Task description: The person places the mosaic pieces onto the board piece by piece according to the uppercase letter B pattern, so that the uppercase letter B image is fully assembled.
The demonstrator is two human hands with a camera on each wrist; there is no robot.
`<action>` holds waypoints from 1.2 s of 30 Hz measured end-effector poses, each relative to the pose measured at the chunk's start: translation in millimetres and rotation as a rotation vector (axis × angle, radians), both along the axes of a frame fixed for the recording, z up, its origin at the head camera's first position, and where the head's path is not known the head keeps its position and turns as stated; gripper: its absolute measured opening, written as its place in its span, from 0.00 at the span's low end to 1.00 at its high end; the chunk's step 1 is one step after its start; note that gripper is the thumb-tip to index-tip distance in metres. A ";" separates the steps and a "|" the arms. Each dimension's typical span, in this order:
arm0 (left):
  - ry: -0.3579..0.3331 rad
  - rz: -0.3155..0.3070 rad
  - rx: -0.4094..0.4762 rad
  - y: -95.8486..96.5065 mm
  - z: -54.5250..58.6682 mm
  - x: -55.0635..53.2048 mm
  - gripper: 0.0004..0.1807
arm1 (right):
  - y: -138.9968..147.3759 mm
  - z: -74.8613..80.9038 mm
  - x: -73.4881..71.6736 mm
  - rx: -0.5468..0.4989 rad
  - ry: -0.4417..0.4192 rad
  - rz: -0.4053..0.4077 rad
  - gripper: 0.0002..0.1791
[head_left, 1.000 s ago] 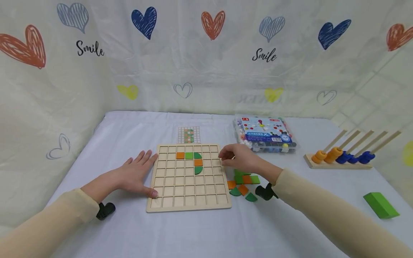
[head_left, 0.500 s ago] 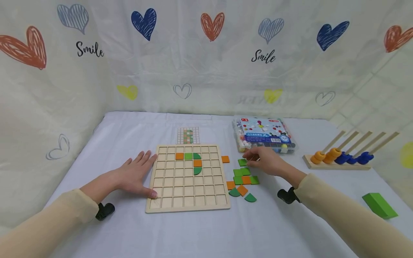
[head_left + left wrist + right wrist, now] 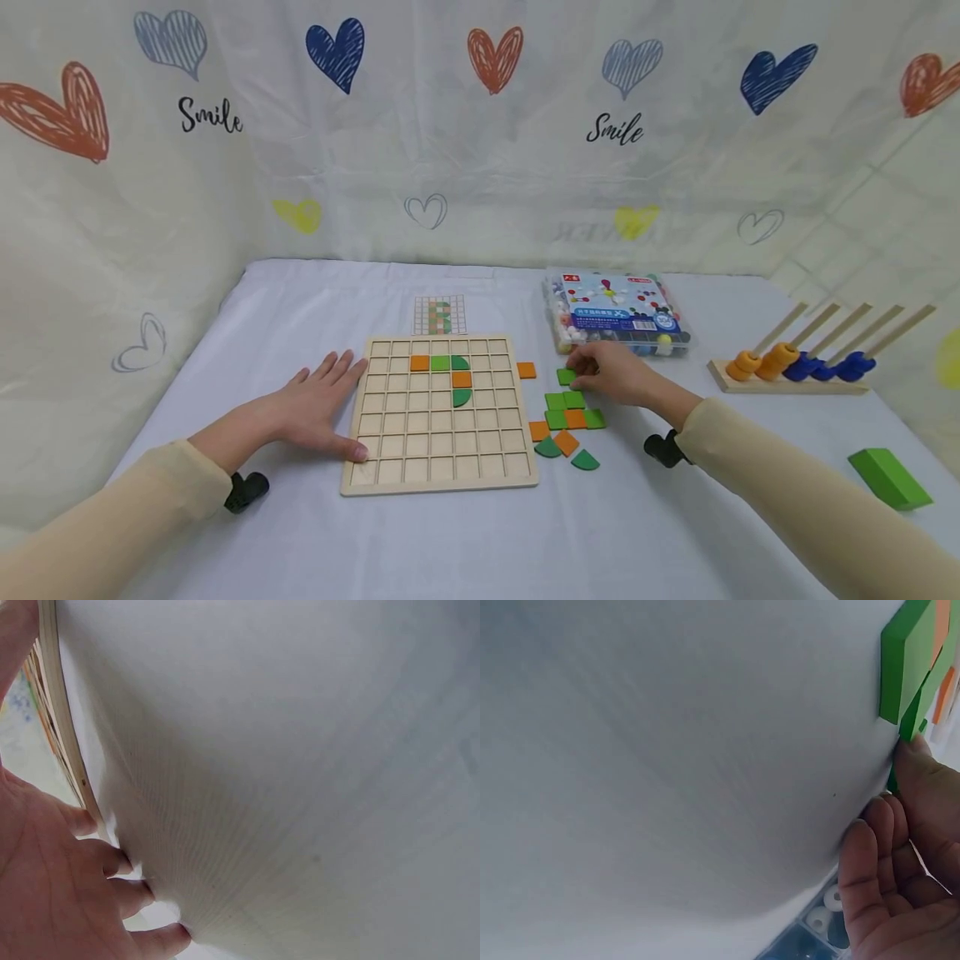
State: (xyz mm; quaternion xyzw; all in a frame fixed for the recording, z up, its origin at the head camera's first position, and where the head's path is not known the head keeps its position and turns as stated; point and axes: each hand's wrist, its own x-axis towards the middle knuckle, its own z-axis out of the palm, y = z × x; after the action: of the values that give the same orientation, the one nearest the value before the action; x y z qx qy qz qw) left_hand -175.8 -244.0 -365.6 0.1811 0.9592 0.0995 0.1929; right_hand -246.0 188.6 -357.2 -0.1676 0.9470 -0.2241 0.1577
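My left hand lies with spread, straight fingers at the left edge of a wooden grid board, thumb on its lower left corner. The board carries an orange square tile, a green square tile, a dark green quarter-circle tile, and below that an orange square tile and another quarter-circle tile. To the right of the board, my right hand pinches a light green square tile with curled fingers and thumb; the right wrist view partly hides this tile behind the thumb.
Loose green and orange tiles lie right of the board, with a lone orange tile by its edge. Behind stand a printed pattern card and a plastic box. A pegged bead stand and green block are farther right.
My right hand has moved right, from the board's right edge to the light green tile, uncovering the lone orange tile. The left hand has stayed in place.
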 end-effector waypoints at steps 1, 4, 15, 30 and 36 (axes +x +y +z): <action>0.002 -0.001 -0.002 0.0 0.0 -0.2 0.77 | -0.2 0.3 0.3 0.002 -0.003 -0.003 0.13; 0.003 -0.003 -0.001 -0.3 -0.1 -0.7 0.77 | -0.4 0.6 1.0 -0.003 -0.007 -0.003 0.12; 0.003 0.001 -0.006 -1.6 -0.3 -0.6 0.77 | -25.7 4.6 7.8 -0.038 0.016 0.030 0.12; -0.005 0.006 0.002 -0.1 -2.0 -0.8 0.76 | -117.4 14.1 20.0 -0.042 0.046 0.194 0.13; 0.004 0.005 -0.001 0.4 -2.4 -1.3 0.76 | -143.2 14.5 24.2 -0.048 0.028 0.203 0.12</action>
State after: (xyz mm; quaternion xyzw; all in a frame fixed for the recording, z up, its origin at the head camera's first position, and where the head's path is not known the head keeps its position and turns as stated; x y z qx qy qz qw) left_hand -177.1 -243.7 -367.9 0.1788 0.9601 0.0992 0.1909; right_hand -221.8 45.4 -342.6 -0.2696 0.9217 -0.2270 0.1622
